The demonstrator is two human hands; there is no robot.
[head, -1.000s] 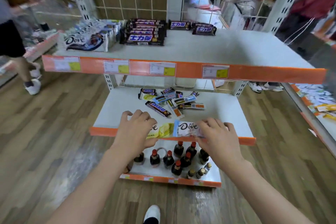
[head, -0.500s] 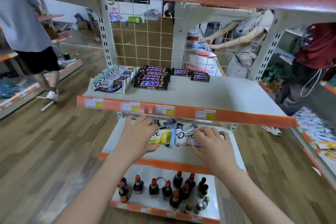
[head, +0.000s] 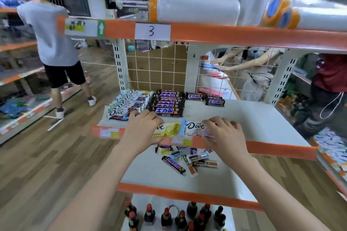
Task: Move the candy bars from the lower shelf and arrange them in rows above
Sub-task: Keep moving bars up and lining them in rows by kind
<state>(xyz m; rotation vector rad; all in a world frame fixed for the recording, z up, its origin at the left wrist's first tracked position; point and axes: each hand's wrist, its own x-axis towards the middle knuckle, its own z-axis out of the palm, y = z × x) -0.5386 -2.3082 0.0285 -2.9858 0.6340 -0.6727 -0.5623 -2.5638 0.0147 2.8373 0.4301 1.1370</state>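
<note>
Gripping Dove bars (head: 180,129), both hands (head: 142,127) curled

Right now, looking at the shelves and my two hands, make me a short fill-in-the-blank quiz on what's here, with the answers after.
1. The left hand holds a ____ Dove chocolate bar.
2. The paper label on the top orange shelf edge reads ____.
3. The loose pile of candy bars lies on the shelf ____ the hands.
4. The right hand holds a white bar branded ____.

Answers: yellow; 3; below; Dove
</note>
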